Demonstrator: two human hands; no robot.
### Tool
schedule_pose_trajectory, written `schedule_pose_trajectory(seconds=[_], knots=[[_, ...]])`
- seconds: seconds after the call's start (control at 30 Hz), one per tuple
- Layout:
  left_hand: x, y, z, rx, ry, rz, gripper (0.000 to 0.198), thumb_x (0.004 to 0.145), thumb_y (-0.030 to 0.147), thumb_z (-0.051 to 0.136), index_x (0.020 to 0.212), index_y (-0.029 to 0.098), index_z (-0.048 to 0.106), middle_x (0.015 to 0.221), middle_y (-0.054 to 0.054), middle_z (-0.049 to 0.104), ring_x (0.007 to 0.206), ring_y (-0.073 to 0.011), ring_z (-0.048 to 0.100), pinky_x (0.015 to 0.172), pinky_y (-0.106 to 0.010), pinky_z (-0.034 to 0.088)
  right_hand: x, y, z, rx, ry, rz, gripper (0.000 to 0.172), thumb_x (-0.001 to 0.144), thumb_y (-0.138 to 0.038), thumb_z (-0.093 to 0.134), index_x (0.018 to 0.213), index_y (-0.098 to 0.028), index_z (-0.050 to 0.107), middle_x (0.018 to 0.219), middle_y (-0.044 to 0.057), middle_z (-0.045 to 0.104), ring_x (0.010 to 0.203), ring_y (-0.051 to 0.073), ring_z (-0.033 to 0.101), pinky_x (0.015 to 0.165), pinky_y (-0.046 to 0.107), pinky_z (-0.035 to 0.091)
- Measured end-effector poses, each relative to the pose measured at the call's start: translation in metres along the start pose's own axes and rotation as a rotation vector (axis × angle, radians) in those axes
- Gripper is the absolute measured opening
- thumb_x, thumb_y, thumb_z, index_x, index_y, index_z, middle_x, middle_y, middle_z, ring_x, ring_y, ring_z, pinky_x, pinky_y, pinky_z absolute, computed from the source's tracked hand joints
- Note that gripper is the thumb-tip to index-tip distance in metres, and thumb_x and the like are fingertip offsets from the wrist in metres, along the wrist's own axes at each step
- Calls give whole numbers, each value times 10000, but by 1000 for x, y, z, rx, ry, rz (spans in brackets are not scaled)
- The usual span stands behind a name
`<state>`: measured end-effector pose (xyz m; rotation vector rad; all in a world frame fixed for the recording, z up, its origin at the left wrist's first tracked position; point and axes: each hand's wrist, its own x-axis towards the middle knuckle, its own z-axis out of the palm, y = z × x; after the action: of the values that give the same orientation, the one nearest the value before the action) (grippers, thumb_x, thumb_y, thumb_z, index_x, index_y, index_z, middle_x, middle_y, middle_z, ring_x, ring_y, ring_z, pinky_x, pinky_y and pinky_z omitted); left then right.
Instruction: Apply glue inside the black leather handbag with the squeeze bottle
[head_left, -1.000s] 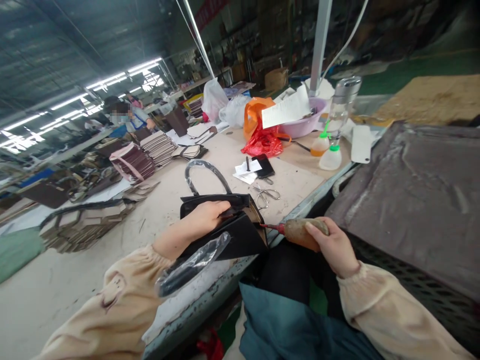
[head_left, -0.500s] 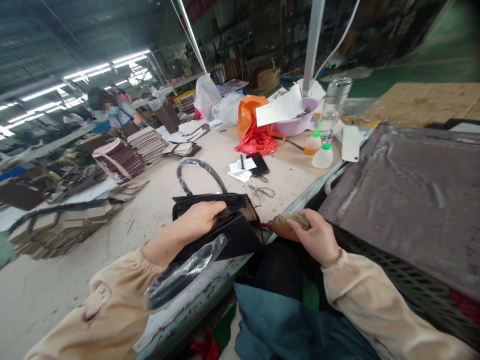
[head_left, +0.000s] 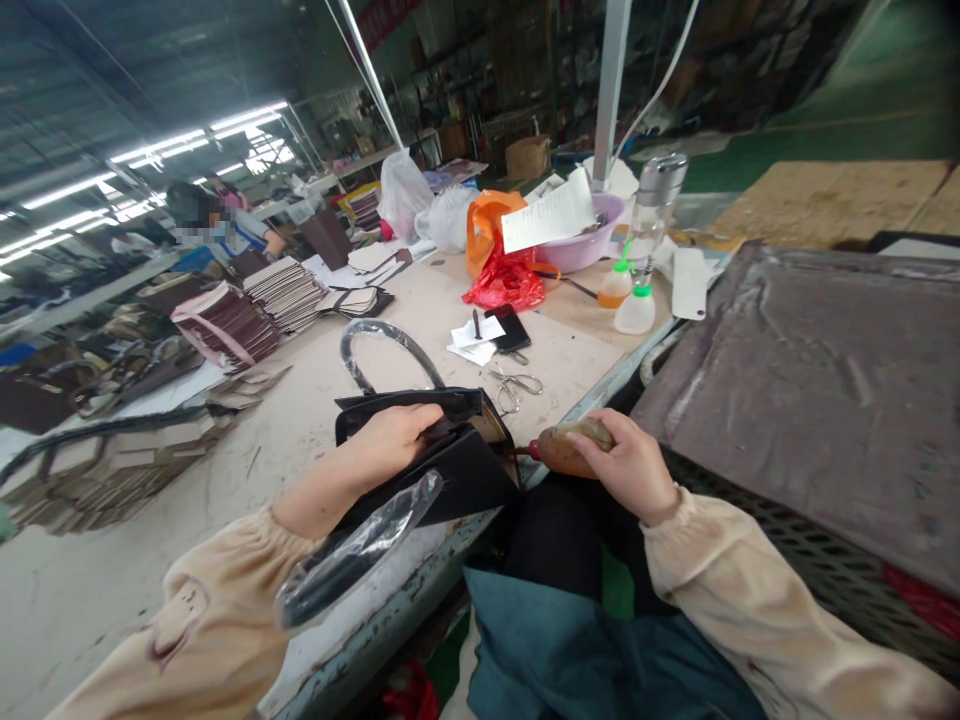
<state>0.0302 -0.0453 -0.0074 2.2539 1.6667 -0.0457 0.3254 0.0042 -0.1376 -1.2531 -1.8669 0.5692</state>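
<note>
A black handbag (head_left: 469, 475) lies on the table near its front edge, its mouth open, with two plastic-wrapped handles. My left hand (head_left: 390, 440) reaches over it, fingers closed on the bag's upper part; the fingertips are partly hidden inside. In my right hand (head_left: 634, 465) is an amber squeeze bottle (head_left: 562, 450) with a red nozzle, held on its side. The nozzle points left at the bag's open side end, its thin tip at or close to the edge there; contact cannot be made out.
Scissors (head_left: 517, 385), a black phone (head_left: 511, 328) and papers lie beyond the bag. Two green-capped bottles (head_left: 635, 312), a red plastic bag (head_left: 506, 285) and a purple basin (head_left: 592, 240) stand farther back. Stacked panels (head_left: 225, 325) fill the left. A brown-covered crate (head_left: 810, 380) stands right. A co-worker (head_left: 217, 225) is behind.
The view has shifted slightly, so most things sit a little farther left. Both hands keep their grips, and the bottle's nozzle stays at the bag's side end.
</note>
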Motion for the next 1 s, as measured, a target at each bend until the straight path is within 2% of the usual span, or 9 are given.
schedule_pose_trajectory(seconds=[0.1, 0.2, 0.43, 0.57, 0.7, 0.8, 0.9, 0.97, 1.0], knots=[[0, -1, 0, -5, 7, 2, 125, 837, 235, 412, 803, 184, 522, 806, -30, 612, 775, -184, 587, 696, -260, 419, 1, -1, -3, 26, -25, 50, 264, 777, -433, 595, 885, -192, 595, 808, 37, 615, 767, 201, 578, 748, 342, 460], [-1, 1, 0, -9, 18, -6, 131, 836, 248, 419, 799, 186, 527, 796, -27, 614, 760, -179, 584, 675, -251, 418, 4, 1, -8, 124, -59, 177, 278, 769, -457, 602, 863, -195, 594, 742, 8, 604, 689, 170, 556, 685, 313, 455], [-6, 4, 1, -14, 61, -34, 136, 821, 235, 411, 786, 179, 531, 794, -37, 617, 750, -180, 586, 663, -251, 412, 5, -4, -24, 772, -74, 525, 358, 693, -472, 693, 857, -184, 557, 745, 10, 598, 645, 157, 561, 535, 260, 458], [-9, 2, 5, -22, 93, -46, 138, 799, 199, 419, 813, 177, 554, 799, -36, 620, 761, -186, 590, 667, -257, 416, 3, -18, -35, 891, -109, 614, 348, 685, -446, 707, 856, -184, 556, 721, 10, 591, 564, 139, 547, 415, 214, 401], [-18, 3, 11, -45, 125, -30, 151, 806, 191, 425, 839, 181, 572, 814, -36, 631, 765, -184, 587, 680, -263, 424, -1, -24, -42, 915, -126, 615, 326, 740, -456, 646, 904, -186, 564, 716, 21, 588, 501, 120, 501, 326, 184, 305], [-27, 4, 16, -45, 180, -22, 165, 839, 215, 416, 859, 184, 577, 850, -49, 642, 788, -188, 590, 700, -274, 428, 2, -38, -54, 915, -211, 541, 312, 815, -479, 526, 949, -202, 578, 737, 50, 613, 473, 115, 460, 308, 193, 244], [-39, 5, 20, -33, 237, -49, 196, 870, 265, 403, 855, 175, 576, 860, -71, 642, 791, -199, 586, 705, -290, 430, 14, -72, -83, 933, -296, 472, 339, 851, -494, 432, 924, -218, 615, 777, 78, 650, 458, 112, 433, 310, 202, 182], [-48, 6, 19, -27, 289, -97, 206, 877, 289, 405, 830, 170, 566, 828, -71, 629, 756, -195, 573, 686, -294, 427, 26, -99, -113, 885, -291, 381, 368, 862, -477, 396, 908, -219, 656, 820, 92, 673, 465, 109, 435, 324, 206, 177], [-54, 7, 18, -28, 321, -122, 206, 878, 294, 406, 818, 169, 558, 811, -67, 621, 739, -191, 565, 677, -295, 425, 31, -111, -130, 787, -227, 280, 381, 876, -443, 367, 929, -223, 673, 849, 90, 682, 459, 99, 425, 332, 209, 185]])
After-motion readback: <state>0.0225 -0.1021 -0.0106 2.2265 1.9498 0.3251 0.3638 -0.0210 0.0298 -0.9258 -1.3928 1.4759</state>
